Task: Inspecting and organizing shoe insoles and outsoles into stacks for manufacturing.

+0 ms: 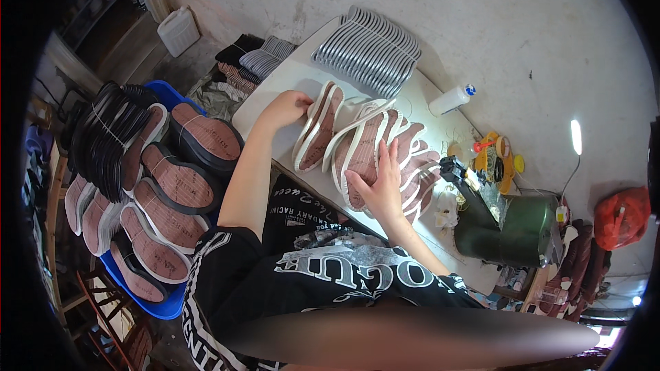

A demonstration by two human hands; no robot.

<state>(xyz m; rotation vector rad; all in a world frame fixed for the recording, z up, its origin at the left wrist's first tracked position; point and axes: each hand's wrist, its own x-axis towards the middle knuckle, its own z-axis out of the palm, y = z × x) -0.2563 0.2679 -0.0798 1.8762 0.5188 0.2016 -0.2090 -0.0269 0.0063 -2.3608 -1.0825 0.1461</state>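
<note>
On the white table lies a fanned row of shoe soles (pixel 361 151) with brownish-pink printed tops and white rims. My right hand (pixel 381 189) rests on this row with fingers spread and thumb apart. Left of it, a couple of similar soles (pixel 320 130) lean together, apart from most of the row. My left hand (pixel 290 105) is at their upper left edge, its fingers bent around the rim; the fingertips are partly hidden. A loose white strip (pixel 357 122) curves between these soles and the row.
Behind the soles stands a tied bundle of grey soles (pixel 371 48). A white bottle (pixel 452 99) lies near the wall. At right is a green sewing machine (pixel 505 230) with a lamp (pixel 576 137). A blue tub (pixel 168 309) heaped with soles stands at my left.
</note>
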